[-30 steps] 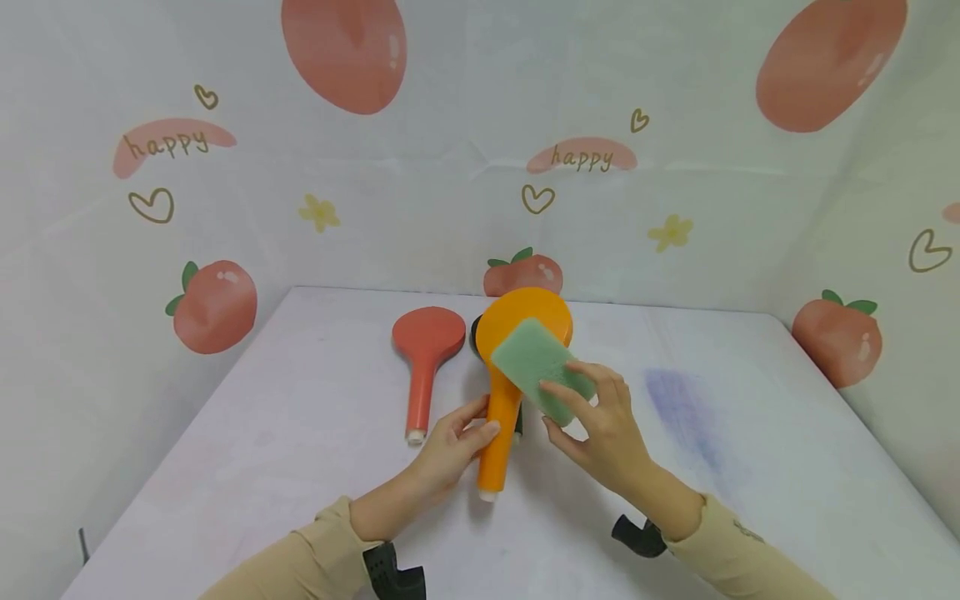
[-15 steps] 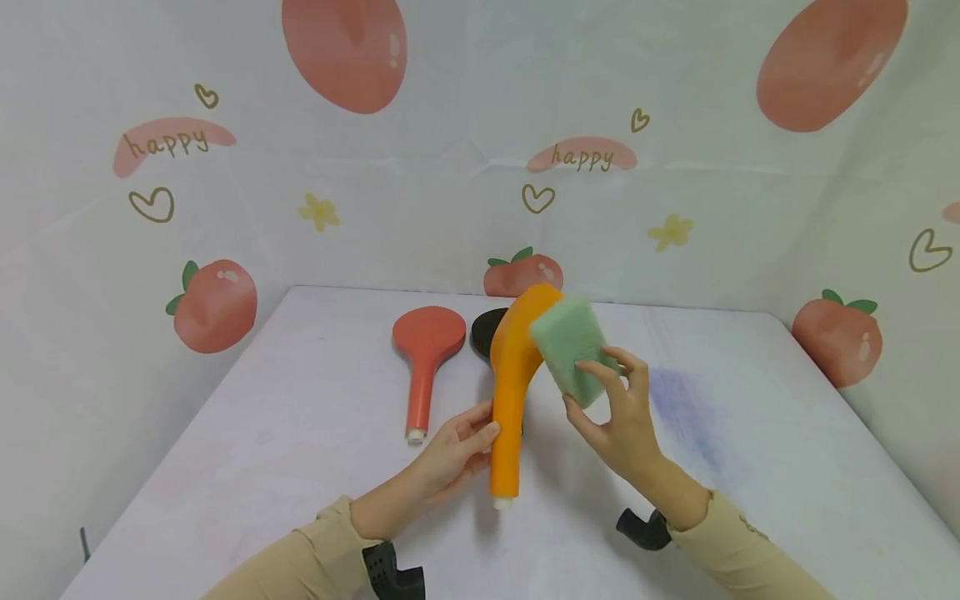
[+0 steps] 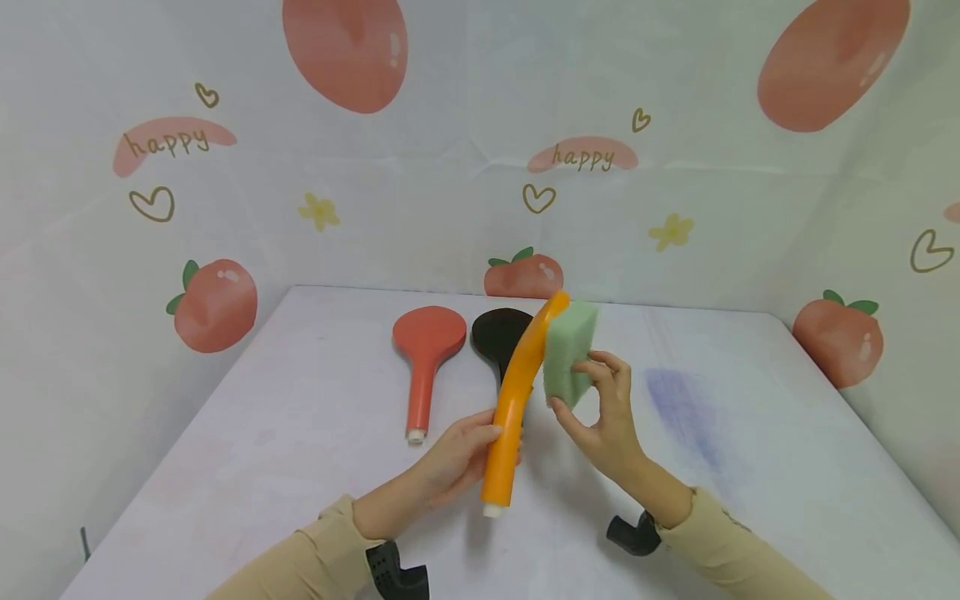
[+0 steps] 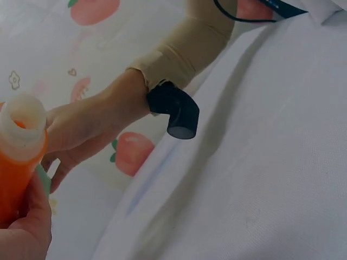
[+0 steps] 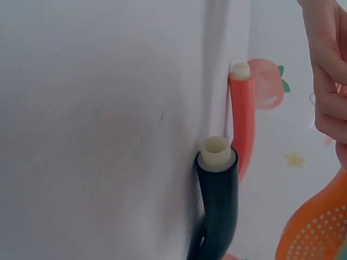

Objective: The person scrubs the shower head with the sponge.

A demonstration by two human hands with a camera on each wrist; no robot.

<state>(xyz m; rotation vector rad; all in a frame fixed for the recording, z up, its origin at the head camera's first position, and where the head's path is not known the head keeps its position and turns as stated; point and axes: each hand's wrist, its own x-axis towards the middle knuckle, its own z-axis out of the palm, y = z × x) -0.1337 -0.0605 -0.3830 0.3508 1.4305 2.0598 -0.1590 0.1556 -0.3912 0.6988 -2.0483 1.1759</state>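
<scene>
My left hand [image 3: 461, 454] holds an orange shower head [image 3: 516, 392] by its handle, raised over the table and turned edge-on in the head view. The white connector end [image 4: 23, 122] of the handle shows in the left wrist view. In my right hand [image 3: 609, 421], a light green sponge [image 3: 567, 346] is pinched between thumb and fingers, right up against the spray face. Rows of small holes mark that spray face [image 5: 317, 227] in the right wrist view, where only a sliver of sponge shows.
On the white table [image 3: 300, 433] lie a red shower head [image 3: 429, 333] and, to its right, a black shower head [image 3: 498, 332], partly hidden behind the orange one. A bluish stain [image 3: 682, 417] marks the tabletop at right. Printed cloth [image 3: 420, 208] hangs behind the table.
The orange shower head has turned from facing the camera to edge-on, its head swinging right. The sponge has moved right with it and now also shows edge-on. More of the black shower head shows.
</scene>
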